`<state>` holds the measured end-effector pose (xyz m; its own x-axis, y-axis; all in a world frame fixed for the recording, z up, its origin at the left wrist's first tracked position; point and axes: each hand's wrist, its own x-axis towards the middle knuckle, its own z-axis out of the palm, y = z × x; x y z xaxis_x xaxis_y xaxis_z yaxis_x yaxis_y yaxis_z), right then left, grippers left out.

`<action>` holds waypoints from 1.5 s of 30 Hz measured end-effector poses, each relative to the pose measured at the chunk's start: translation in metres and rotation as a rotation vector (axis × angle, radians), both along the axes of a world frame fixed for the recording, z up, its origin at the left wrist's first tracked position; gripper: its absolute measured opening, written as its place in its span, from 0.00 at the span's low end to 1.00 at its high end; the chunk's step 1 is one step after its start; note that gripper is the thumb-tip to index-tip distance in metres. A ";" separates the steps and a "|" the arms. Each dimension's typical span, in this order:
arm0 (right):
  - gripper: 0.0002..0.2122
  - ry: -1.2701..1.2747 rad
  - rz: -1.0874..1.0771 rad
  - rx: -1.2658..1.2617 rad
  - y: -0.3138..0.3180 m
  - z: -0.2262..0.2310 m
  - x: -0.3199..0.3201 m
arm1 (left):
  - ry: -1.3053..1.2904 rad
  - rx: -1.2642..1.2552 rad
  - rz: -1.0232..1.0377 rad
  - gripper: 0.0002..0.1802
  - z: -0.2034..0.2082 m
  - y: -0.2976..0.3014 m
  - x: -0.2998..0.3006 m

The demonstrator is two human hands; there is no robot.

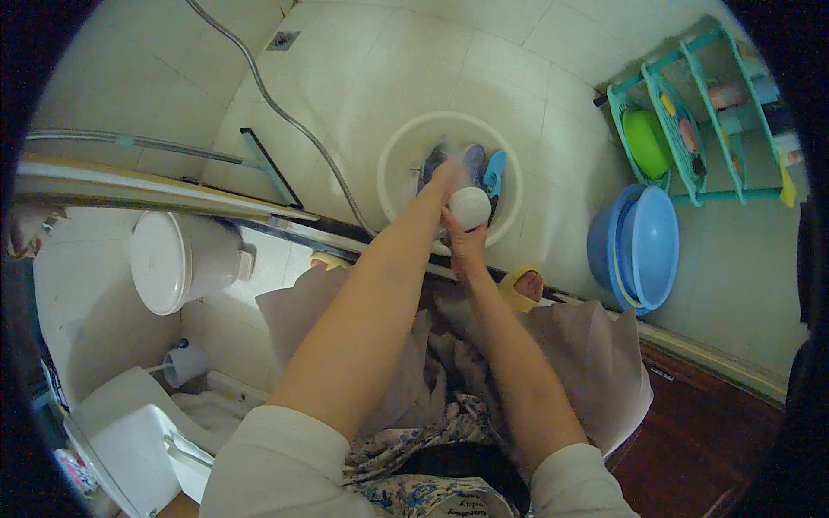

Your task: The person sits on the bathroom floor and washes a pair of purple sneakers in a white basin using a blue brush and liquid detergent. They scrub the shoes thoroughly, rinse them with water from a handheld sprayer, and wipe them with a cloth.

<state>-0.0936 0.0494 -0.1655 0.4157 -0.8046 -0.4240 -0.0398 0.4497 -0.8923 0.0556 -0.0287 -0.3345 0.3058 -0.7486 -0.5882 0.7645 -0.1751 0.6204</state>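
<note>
A lidded off-white bucket point(160, 263) stands left of the door sill point(708, 356); across the sill, a long-handled squeegee point(270, 167) and a grey metal hose point(253, 69) cover the tiled floor's left side, the hose's lower end passing behind the left forearm. Stacked blue basins point(652, 246) and a teal rack point(672, 69) with a green bowl point(648, 147) line the right side. The white basin point(383, 173) sits between, a dark shoe point(431, 161) left of its middle, a purplish shoe point(474, 157) toward its far edge, a light-blue object point(495, 171) by its right edge. The right hand point(467, 246) is closed around a white shower head point(471, 208) over the basin's near edge. The left hand point(444, 177) is at the dark shoe, blurred; whether it grips cannot be told.
</note>
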 end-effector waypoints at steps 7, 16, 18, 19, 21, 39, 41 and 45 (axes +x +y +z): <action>0.27 -0.085 -0.049 0.278 -0.015 0.000 -0.012 | -0.032 -0.059 0.164 0.25 -0.003 0.003 -0.031; 0.26 -0.071 0.013 0.332 -0.002 0.012 0.002 | 0.221 -0.078 0.200 0.28 0.078 0.037 -0.014; 0.24 -0.016 -0.025 0.319 -0.016 0.008 -0.017 | 0.261 -0.048 0.215 0.28 0.107 0.023 -0.043; 0.24 -0.015 -0.040 0.344 -0.018 0.009 -0.022 | 0.231 -0.006 0.206 0.28 0.092 0.018 -0.048; 0.24 -0.058 -0.025 0.406 -0.007 0.014 -0.007 | 0.113 0.098 0.239 0.27 0.057 0.032 -0.023; 0.23 -0.045 0.127 0.427 -0.003 0.011 0.001 | -0.619 0.148 -0.280 0.23 0.020 0.032 -0.007; 0.23 -0.030 0.135 0.420 -0.001 0.009 0.005 | -0.441 0.223 -0.372 0.24 0.036 0.044 -0.006; 0.24 0.080 -0.031 0.384 -0.042 -0.017 -0.044 | -0.090 0.147 -0.495 0.26 0.098 0.045 -0.077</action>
